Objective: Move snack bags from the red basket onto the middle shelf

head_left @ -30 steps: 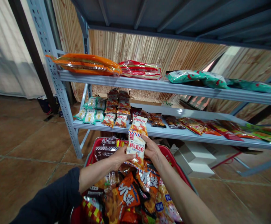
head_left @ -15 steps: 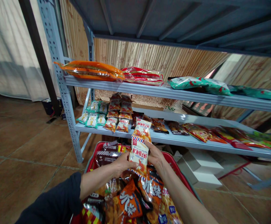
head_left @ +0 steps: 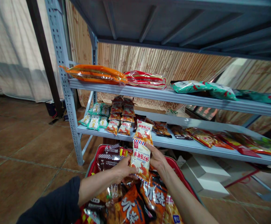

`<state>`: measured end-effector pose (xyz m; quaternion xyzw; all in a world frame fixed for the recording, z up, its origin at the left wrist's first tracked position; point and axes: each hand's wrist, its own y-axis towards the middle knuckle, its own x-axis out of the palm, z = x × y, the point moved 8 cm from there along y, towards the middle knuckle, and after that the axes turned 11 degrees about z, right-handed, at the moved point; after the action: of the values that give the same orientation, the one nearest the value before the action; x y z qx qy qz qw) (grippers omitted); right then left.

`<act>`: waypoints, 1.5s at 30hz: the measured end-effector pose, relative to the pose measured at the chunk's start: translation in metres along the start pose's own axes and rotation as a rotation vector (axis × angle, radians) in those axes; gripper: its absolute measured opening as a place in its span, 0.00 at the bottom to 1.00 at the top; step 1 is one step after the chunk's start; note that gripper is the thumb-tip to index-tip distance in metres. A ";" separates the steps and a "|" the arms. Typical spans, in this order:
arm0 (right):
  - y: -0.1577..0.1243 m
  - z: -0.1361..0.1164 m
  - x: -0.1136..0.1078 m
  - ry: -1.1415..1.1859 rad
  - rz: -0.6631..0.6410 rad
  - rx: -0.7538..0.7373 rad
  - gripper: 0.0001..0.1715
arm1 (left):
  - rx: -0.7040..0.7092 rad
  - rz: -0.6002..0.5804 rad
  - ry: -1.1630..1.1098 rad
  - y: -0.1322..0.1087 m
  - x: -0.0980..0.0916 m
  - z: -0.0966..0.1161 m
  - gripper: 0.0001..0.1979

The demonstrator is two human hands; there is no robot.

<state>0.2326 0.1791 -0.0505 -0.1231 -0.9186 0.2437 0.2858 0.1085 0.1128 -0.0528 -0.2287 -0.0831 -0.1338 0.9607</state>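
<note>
Both my hands grip a white-and-orange snack bag [head_left: 140, 158] with red lettering, held upright above the basket. My left hand [head_left: 124, 169] pinches its lower left side, and my right hand [head_left: 156, 158] clasps its right edge. A matching snack bag [head_left: 143, 130] shows just above it; I cannot tell whether it is held with the first. Below my hands, a red basket [head_left: 186, 177] is filled with orange, brown and other snack bags. Stacks of the same small white-and-orange bags [head_left: 125, 127] stand on the lower shelf, beside small green-and-white bags [head_left: 94, 121].
The blue-grey metal rack [head_left: 66, 84] rises in front. Its middle shelf carries an orange bag [head_left: 98, 74], a red bag [head_left: 146, 80] and green bags [head_left: 203, 88]. More snack bags lie along the lower shelf to the right. White boxes [head_left: 205, 177] sit beneath it.
The view has shifted slightly, so the rack and shelves sit a little lower and to the right. Both hands keep hold of the snack bag in nearly the same position.
</note>
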 end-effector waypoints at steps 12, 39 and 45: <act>0.000 -0.004 0.000 -0.034 -0.096 -0.013 0.10 | 0.090 -0.067 -0.072 0.001 -0.002 0.022 0.19; -0.007 0.018 -0.004 -0.055 -0.069 0.056 0.07 | 0.051 0.057 -0.028 0.004 0.002 0.019 0.20; -0.010 0.023 -0.005 -0.068 -0.089 0.093 0.12 | 0.041 0.079 -0.108 0.010 -0.005 0.017 0.17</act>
<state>0.2222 0.1603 -0.0641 -0.0604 -0.9201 0.2770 0.2702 0.1053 0.1301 -0.0424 -0.2189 -0.1287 -0.0816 0.9638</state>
